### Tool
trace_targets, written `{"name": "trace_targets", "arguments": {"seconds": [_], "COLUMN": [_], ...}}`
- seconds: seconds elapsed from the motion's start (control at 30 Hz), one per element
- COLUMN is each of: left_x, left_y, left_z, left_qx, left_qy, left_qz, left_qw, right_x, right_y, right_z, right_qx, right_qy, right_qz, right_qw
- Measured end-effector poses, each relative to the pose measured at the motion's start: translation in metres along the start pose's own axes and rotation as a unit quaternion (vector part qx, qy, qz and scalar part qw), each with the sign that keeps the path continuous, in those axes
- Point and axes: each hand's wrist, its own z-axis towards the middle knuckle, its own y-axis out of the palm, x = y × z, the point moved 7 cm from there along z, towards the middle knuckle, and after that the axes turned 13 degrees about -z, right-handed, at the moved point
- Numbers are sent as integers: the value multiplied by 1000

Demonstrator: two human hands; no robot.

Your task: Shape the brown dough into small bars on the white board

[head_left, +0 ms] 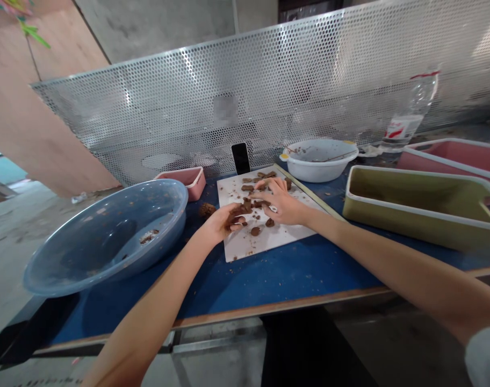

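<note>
And the right grip (283, 205) covered some brown lumps (255, 231), the crumbs (251, 252) came up too small to identify, the label (404, 128) on the bottle (424, 95) blurred past reading, and the green bin (414, 212) ran off the right edge!

On the table (285, 285) we list a board (239, 247) bearing lumps (255, 231), a basin (87, 242) to its left and a phone (240, 158) behind it. Right of the board we count two bins (422, 215), one behind the other.
</note>
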Motion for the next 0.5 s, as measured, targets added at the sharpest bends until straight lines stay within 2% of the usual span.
{"name": "trace_targets", "arguments": {"seconds": [0.23,0.5], "left_x": [2,5], "left_y": [1,-7], "left_z": [-3,2], "left_qx": [15,9], "left_qy": [10,34], "left_qz": [5,-5], "left_qw": [1000,999], "right_x": [13,16], "right_y": [4,2], "right_z": [1,1], "right_qx": [26,33], "right_qy": [74,100], "right_qz": [-2,-5], "right_qw": [997,994]}}
